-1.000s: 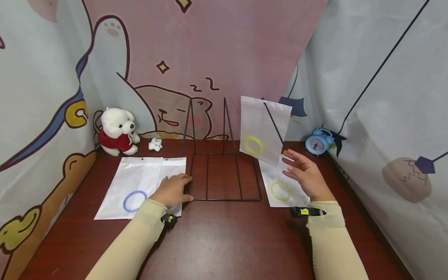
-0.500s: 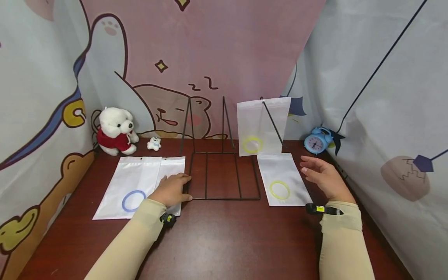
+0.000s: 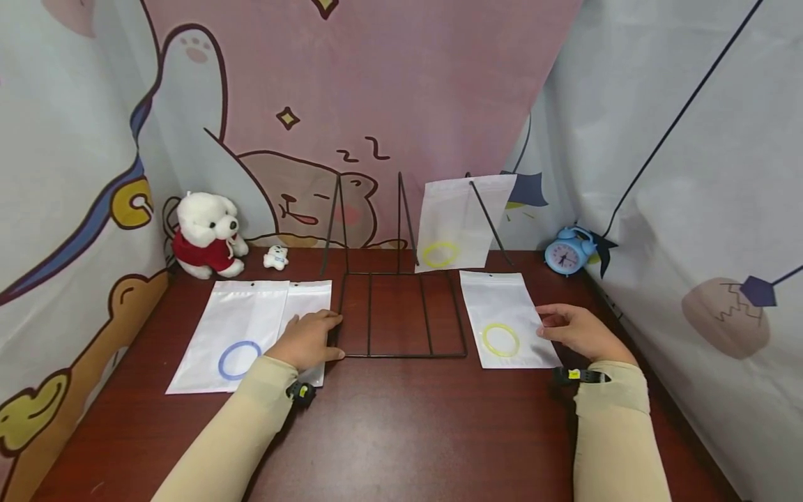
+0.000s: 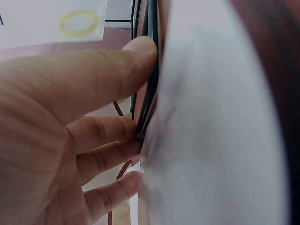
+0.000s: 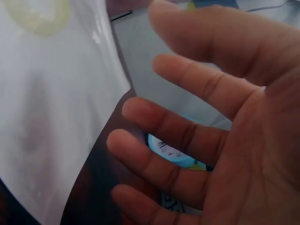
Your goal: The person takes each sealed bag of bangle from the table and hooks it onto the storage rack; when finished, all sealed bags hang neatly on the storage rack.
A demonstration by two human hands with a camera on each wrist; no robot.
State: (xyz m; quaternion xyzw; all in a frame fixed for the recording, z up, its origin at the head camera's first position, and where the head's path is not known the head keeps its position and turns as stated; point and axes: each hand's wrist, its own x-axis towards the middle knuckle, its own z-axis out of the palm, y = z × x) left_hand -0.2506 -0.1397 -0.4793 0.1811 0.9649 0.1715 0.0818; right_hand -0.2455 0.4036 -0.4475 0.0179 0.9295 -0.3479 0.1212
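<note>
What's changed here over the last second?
The right hand moved down and right, from near the hanging bag to beside the flat bag below. The hanging bag's bottom swung left. The left hand stayed on the rack; the red-shirted toy and clock stayed put.

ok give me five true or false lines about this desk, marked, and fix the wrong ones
The left hand touches the wire rack. True.
The bag lying right of the rack shows a blue ring. False: that flat bag shows a yellow ring.
A white bag stands propped at the rack's right side. True.
The right hand holds the alarm clock. False: the right hand is at the flat bag's edge, the alarm clock farther back.
The larger plush toy wears red. True.
</note>
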